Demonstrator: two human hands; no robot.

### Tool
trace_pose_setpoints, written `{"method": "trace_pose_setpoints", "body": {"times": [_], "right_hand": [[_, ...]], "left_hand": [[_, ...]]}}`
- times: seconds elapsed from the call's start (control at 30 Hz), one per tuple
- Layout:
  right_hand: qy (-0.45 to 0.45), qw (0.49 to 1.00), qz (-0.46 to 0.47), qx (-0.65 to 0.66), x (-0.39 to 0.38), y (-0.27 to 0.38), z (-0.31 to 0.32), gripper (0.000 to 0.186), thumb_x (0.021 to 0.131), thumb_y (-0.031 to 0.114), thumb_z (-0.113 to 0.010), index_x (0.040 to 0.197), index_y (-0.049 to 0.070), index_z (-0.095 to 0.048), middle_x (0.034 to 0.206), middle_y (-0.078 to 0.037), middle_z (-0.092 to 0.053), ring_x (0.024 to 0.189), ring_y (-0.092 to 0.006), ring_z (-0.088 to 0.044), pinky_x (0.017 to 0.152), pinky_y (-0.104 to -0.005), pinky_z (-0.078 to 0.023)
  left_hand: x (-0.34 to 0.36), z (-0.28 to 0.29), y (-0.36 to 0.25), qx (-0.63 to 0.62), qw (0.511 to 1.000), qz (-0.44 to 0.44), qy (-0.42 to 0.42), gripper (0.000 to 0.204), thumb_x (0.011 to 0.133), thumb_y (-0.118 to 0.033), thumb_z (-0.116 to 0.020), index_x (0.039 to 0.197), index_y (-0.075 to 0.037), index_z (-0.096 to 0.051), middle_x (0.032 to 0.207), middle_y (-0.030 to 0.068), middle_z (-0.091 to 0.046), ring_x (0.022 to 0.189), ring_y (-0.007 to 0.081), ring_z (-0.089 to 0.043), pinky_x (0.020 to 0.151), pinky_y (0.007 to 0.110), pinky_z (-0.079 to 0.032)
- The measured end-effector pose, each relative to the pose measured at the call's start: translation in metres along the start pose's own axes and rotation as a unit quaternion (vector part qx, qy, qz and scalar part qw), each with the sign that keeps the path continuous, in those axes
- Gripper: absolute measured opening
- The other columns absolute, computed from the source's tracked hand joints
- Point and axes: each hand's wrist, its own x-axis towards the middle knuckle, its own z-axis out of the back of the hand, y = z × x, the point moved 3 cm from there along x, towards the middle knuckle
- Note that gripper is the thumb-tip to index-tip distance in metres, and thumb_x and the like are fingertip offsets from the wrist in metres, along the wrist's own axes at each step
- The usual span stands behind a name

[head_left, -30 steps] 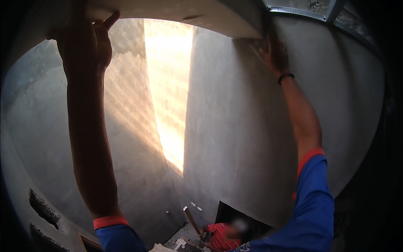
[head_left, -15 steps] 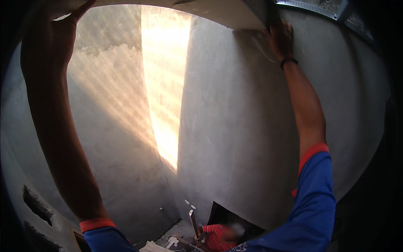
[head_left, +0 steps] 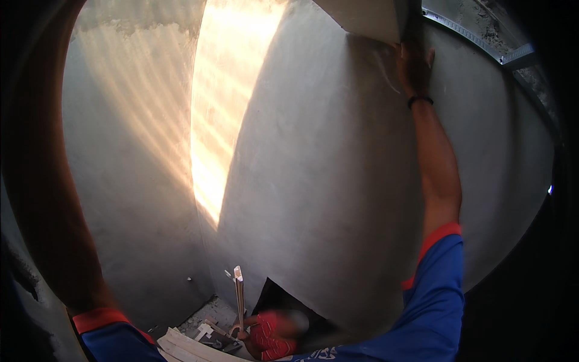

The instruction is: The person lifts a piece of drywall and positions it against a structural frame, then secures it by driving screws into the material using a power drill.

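Note:
A pale flat panel (head_left: 362, 18) hangs overhead at the top of the view. My right hand (head_left: 415, 69), a dark band at its wrist, is raised to the panel's right end and holds it from below. One finger stands out to the side, while the others are in shadow against the panel. On the left my bare forearm (head_left: 42, 151) reaches up past the top edge, so my left hand is out of sight. Blue sleeves with red cuffs cover both upper arms.
A perforated metal channel (head_left: 464, 33) runs along the upper right. Grey plastered walls (head_left: 313, 151) meet in a sunlit corner. Below, a person in a red striped top (head_left: 271, 335) holds long thin strips (head_left: 239, 295) upright, beside a dark wall opening (head_left: 283, 295) and pale boards (head_left: 187, 347).
The view has shifted, and my left hand has gone out of the picture at the top left. My right hand stays at the panel's end. The person below appears farther left.

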Motion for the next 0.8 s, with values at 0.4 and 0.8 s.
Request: {"method": "trace_pose_setpoints", "body": {"times": [0.4,0.8], "right_hand": [[-0.096,0.993,-0.067,0.011,-0.007,0.024,-0.005,0.023,0.090,0.025,-0.056,0.096,0.004,-0.062,0.095,-0.014,-0.063,0.092,-0.0340,-0.059,0.089,-0.0505,-0.040],[-0.111,0.988,-0.104,0.019,-0.005,0.020,-0.006,0.017,0.087,0.024,-0.059,0.089,0.009,-0.067,0.093,-0.011,-0.065,0.085,-0.0312,-0.062,0.084,-0.0472,-0.044]], "left_hand": [[-0.211,-0.042,-0.015,-0.287,0.886,0.201,0.304,0.111,0.078,-0.053,-0.066,0.143,-0.004,0.009,0.149,0.0226,-0.013,0.136,0.0359,-0.019,0.112,0.050,-0.024],[-0.252,-0.042,-0.032,-0.336,0.814,0.270,0.390,0.120,0.076,-0.056,-0.067,0.142,-0.004,0.018,0.150,0.0233,-0.007,0.138,0.0376,-0.012,0.113,0.052,-0.019]]}}
